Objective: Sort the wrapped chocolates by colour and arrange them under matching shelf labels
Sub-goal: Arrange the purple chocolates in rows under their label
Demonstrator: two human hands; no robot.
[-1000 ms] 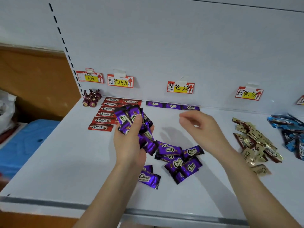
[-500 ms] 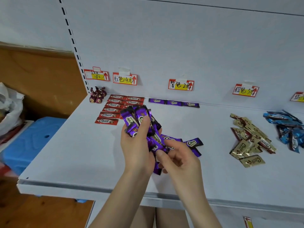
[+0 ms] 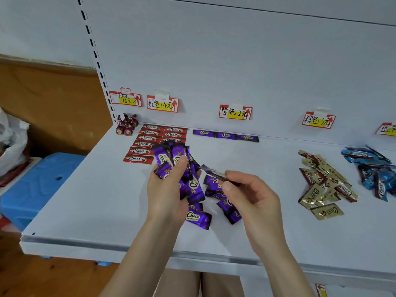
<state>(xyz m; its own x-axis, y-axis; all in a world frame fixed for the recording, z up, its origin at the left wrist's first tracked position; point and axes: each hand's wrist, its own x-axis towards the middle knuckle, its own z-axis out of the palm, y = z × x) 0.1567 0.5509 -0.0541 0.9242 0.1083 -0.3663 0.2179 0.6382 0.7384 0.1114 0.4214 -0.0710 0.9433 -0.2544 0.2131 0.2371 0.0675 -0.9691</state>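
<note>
My left hand [image 3: 166, 189] grips a fanned bunch of purple chocolates [image 3: 173, 157] above the white shelf [image 3: 85, 200]. My right hand [image 3: 250, 196] pinches a single purple chocolate [image 3: 212, 171] by one end, held edge-on just right of the bunch. Loose purple chocolates [image 3: 198, 217] lie on the shelf beneath both hands. Three purple chocolates [image 3: 226, 135] sit in a row at the back under the purple label [image 3: 235, 112]. Red chocolates [image 3: 147, 144] lie in neat rows under the red label [image 3: 162, 103].
Gold chocolates [image 3: 323, 187] are piled under a third label [image 3: 318, 120], and blue ones [image 3: 372, 170] are heaped at the far right. Dark twist-wrapped sweets [image 3: 126, 125] stand in the back left corner. A blue box [image 3: 36, 185] and a plastic bag [image 3: 12, 140] sit left of the shelf.
My right hand dropped from mid-air to the loose pile, then came up pinching one purple chocolate beside the bunch. The camera moved closer and lower.
</note>
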